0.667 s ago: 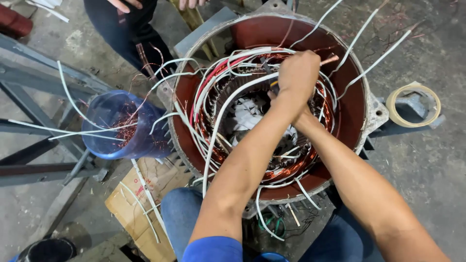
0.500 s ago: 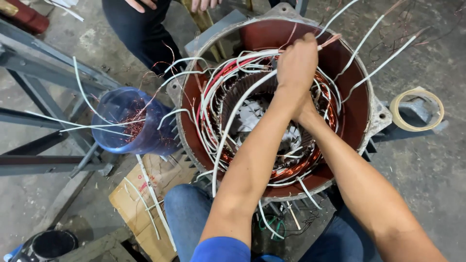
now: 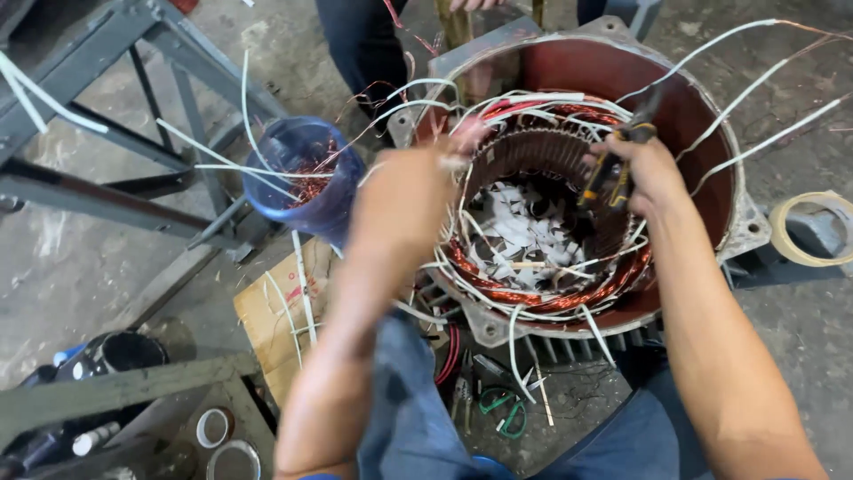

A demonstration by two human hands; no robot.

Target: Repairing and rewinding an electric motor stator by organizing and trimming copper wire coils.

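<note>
A large motor stator housing [image 3: 693,98], red inside, stands open in front of me with copper windings [image 3: 524,289] and many white sleeved wires [image 3: 498,102] around its bore. My left hand [image 3: 404,191] is at the left rim, blurred, its fingertips closed on white and red wires near the top left. My right hand [image 3: 635,173] is over the right side of the bore and grips yellow and black pliers [image 3: 613,169] pointing up toward the windings.
A blue plastic cup [image 3: 302,182] with copper scraps and white sleeves stands left of the stator. A tape roll [image 3: 804,227] lies at right. Cardboard [image 3: 275,316], metal frames [image 3: 107,204], green-handled tools [image 3: 502,413] and another person's legs [image 3: 364,44] surround it.
Both hands were together at the upper right of the windings; now my left hand has swung to the left rim with wires, and my right hand shows pliers.
</note>
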